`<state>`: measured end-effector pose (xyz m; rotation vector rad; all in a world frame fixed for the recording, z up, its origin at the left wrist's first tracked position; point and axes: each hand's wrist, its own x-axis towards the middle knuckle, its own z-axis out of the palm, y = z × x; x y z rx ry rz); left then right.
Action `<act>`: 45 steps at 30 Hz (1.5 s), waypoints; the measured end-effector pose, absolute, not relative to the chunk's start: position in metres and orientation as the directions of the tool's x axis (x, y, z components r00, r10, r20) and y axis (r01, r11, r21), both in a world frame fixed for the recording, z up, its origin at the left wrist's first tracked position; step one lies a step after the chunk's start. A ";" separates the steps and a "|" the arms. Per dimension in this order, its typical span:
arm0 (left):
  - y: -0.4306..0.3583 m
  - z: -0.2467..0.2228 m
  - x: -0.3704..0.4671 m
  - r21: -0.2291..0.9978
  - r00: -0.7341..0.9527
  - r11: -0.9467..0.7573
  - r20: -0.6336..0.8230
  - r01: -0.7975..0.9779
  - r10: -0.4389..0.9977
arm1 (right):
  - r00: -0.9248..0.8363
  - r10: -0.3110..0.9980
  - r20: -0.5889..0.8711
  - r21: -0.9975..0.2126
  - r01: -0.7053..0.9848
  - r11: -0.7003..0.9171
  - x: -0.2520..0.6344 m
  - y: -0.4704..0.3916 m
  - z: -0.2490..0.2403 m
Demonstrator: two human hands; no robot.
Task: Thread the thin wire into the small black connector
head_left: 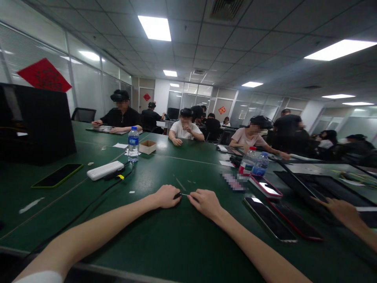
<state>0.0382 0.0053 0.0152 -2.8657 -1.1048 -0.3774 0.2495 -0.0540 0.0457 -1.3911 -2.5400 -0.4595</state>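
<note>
Both of my forearms reach out over a green tabletop (165, 236). My left hand (168, 196) is closed, thumb side inward, around a small thin stick-like thing (184, 194) with a dark end and a pale, narrow shaft. Its exact kind is too small to make out. At the shaft's other end, the fingertips of my right hand (204, 202) are pinched together. The hands lie low over the table, a short gap apart, bridged by that shaft.
To the left are a white power bank (105, 170) with a cable, a phone (58, 175), a water bottle (133, 144) and a small box (147, 147). Rightward lie several phones (269, 218), two bottles (260, 164) and another person's hand (341, 214) at a dark panel.
</note>
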 end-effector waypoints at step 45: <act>0.005 0.016 0.038 0.043 0.717 -0.740 0.214 0.672 0.663 | -0.498 0.784 0.372 0.068 0.856 0.512 0.254 -0.049 0.037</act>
